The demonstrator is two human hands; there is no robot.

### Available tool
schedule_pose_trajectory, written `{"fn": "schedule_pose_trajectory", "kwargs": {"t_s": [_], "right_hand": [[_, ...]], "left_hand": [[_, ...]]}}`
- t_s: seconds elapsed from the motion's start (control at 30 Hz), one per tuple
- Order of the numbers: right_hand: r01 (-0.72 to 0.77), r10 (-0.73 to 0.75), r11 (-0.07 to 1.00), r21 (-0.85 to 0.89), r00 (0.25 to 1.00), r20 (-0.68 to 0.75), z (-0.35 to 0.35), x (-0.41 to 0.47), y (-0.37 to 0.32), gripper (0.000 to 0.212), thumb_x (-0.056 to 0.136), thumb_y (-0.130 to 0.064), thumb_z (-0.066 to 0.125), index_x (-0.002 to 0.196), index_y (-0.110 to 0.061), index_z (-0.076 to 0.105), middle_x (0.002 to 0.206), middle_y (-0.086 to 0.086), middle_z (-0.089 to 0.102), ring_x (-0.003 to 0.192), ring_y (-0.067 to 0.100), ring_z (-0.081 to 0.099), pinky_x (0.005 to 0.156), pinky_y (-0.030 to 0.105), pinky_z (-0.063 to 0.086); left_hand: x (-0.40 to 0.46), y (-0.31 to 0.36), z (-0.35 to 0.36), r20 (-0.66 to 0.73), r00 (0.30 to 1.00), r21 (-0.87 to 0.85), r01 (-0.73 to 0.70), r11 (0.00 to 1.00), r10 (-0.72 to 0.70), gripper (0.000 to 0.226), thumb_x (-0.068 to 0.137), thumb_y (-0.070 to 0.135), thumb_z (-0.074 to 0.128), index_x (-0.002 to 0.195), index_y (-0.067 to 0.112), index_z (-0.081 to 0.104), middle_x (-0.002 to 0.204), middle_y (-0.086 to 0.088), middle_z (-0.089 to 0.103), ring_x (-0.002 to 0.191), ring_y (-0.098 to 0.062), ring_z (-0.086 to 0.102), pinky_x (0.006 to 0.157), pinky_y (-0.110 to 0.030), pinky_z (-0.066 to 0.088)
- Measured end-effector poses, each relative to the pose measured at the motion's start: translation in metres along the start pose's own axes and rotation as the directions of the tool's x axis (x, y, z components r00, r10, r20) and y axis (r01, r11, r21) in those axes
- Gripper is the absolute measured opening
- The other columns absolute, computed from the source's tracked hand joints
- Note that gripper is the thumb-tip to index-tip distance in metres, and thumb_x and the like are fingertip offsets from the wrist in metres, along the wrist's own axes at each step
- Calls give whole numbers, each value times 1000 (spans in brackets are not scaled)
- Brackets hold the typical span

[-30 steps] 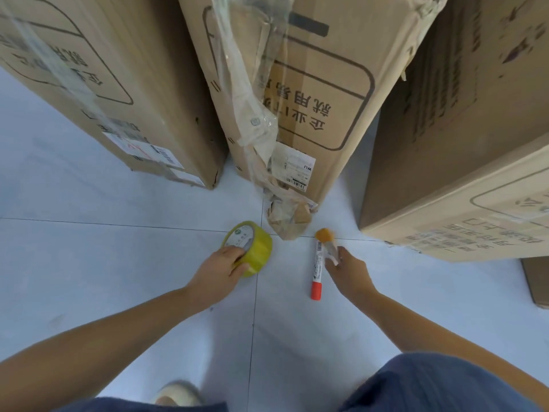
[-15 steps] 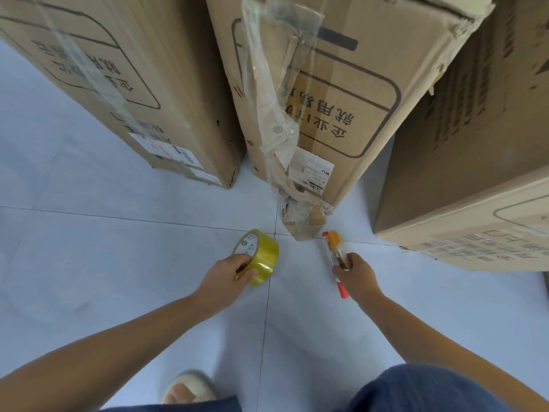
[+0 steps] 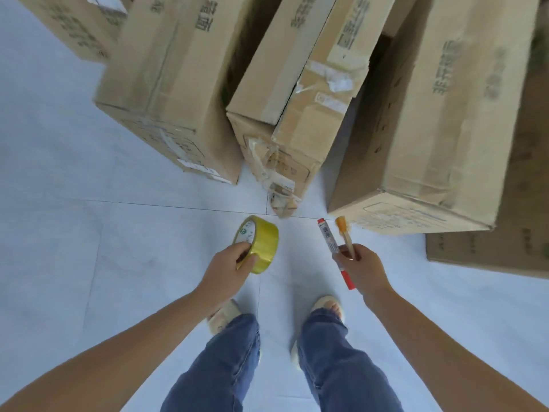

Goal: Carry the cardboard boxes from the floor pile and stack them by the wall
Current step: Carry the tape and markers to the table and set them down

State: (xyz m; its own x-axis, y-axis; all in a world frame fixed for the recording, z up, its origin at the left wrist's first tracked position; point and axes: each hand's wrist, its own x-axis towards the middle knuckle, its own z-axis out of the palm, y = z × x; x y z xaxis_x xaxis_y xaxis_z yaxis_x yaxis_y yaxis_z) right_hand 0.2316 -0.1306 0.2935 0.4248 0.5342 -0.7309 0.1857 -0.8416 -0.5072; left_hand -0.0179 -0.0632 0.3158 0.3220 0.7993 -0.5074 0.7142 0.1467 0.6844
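Observation:
Three long cardboard boxes lie side by side on the pale tiled floor ahead of me: a left box (image 3: 166,93), a middle box (image 3: 300,93) with torn clear tape at its near end, and a right box (image 3: 439,120). My left hand (image 3: 230,267) grips a yellow tape roll (image 3: 261,243). My right hand (image 3: 361,267) holds a red-capped marker (image 3: 328,237) together with a small orange-tipped tool (image 3: 344,233). Both hands hang in the air just short of the boxes' near ends, touching no box.
A further box (image 3: 80,28) lies at the far left. A flat cardboard piece (image 3: 487,248) lies on the floor under the right box. My feet in light slippers (image 3: 326,306) and jeans stand on open floor tiles (image 3: 89,263).
I have stood up: both hands lifted the tape roll, marker and orange-tipped tool off the floor, and the view pulled back, showing the boxes' tops and my legs.

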Motion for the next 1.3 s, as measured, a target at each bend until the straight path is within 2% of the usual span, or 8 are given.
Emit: {"fn": "schedule_pose_trajectory", "kwargs": {"t_s": [0.1,0.27,0.47,0.73,0.83,0.97,1.1,1.3], "right_hand": [[-8,8,999,35,1000,-1,-39,-82,-30,14,88,-16,63,91,-3,64,74,15,61,61,21,51,62,34,44],[-12,4,993,119,998,67,-97,-210,-65,13,88,-12,62,94,0,64,69,10,58,55,19,49,51,28,43],[24,-39,980,200,997,71,-135,-320,-71,7,89,-17,64,84,-22,65,78,1,66,65,12,57,50,11,44],[53,78,884,465,963,-260,-112,-451,-26,6,91,-18,62,92,-22,67,77,5,66,64,18,59,59,24,47],[105,209,785,610,883,-421,-83,-512,0,8,89,-14,64,86,-21,68,65,4,62,56,18,53,54,26,42],[148,451,636,758,726,-519,-34,-595,38,8,91,-21,64,86,-26,68,69,5,65,59,15,52,44,21,35],[247,624,504,828,559,-546,18,-663,73,7,90,-21,65,89,-27,68,80,7,69,70,17,58,55,25,39],[385,786,357,851,369,-496,86,-746,128,2,88,-18,66,90,-18,68,77,11,65,70,26,53,63,34,40]], "left_hand": [[-63,57,-41,-21,1000,-9,-6,1000,5,7,92,14,58,85,17,58,72,1,60,66,-12,54,59,-14,38],[-160,135,-99,-44,999,-1,-3,1000,3,7,90,13,60,85,9,63,77,-15,64,73,-30,59,59,-20,42],[-242,178,-140,24,992,37,-124,992,123,16,91,14,61,88,29,59,83,5,64,82,-14,59,68,-9,40],[-312,179,-194,168,937,21,-312,950,305,14,91,12,59,91,26,61,87,11,67,82,8,60,65,-1,40],[-330,183,-211,227,899,-17,-382,924,375,20,92,11,58,86,29,62,77,8,68,76,6,60,63,-3,41],[-353,193,-210,362,814,-96,-453,886,455,23,92,21,56,80,37,67,80,-3,65,60,-4,53,56,-15,40],[-387,205,-182,513,677,-195,-506,840,527,18,80,41,53,84,52,67,82,9,71,70,-2,60,64,-16,45],[-454,192,-125,644,478,-258,-599,758,597,10,84,38,60,87,44,68,84,11,71,72,6,60,65,-8,44]]}}
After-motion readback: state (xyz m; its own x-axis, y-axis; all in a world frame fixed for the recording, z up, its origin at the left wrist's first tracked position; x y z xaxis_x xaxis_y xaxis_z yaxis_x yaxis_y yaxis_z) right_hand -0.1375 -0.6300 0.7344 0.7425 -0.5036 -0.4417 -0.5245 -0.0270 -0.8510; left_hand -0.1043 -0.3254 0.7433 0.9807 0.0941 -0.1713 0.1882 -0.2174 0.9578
